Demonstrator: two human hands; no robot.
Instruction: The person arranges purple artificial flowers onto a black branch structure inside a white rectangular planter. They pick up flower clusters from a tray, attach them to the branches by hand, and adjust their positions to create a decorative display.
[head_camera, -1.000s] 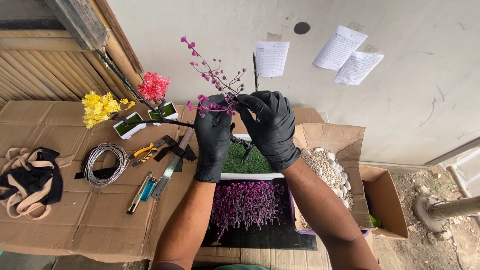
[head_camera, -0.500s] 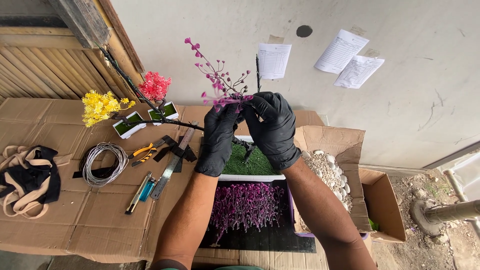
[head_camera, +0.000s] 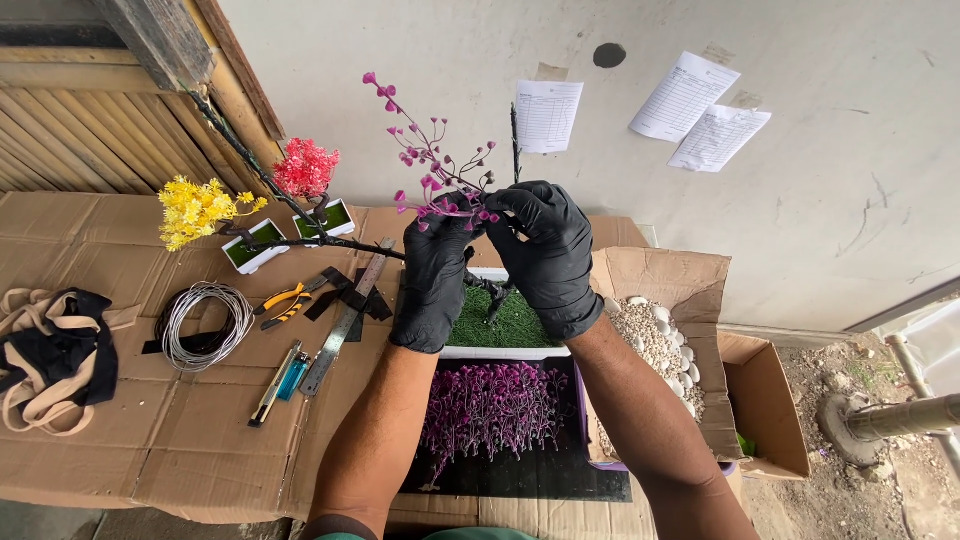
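Flattened cardboard (head_camera: 200, 420) covers the worktable, where two black-gloved hands meet above a white planter of green turf (head_camera: 505, 325). Left hand (head_camera: 432, 270) and right hand (head_camera: 545, 255) both pinch one pink-budded artificial branch (head_camera: 430, 160). Beyond the left hand stand two small potted trees, one yellow (head_camera: 200, 212), one red (head_camera: 305, 170); three papers (head_camera: 545, 115) hang on the wall behind.

Two gloved hands, the left hand (head_camera: 432, 285) and the right hand (head_camera: 545, 255), are in view. Three paper sheets (head_camera: 545, 116) hang on the wall. Two small finished trees stand at the left, one yellow (head_camera: 200, 210), one red (head_camera: 306, 170). One wire coil (head_camera: 205, 325), one pair of pliers (head_camera: 285, 303), one lighter (head_camera: 294, 376) and one box of pebbles (head_camera: 650, 340) lie on the table (head_camera: 120, 440).
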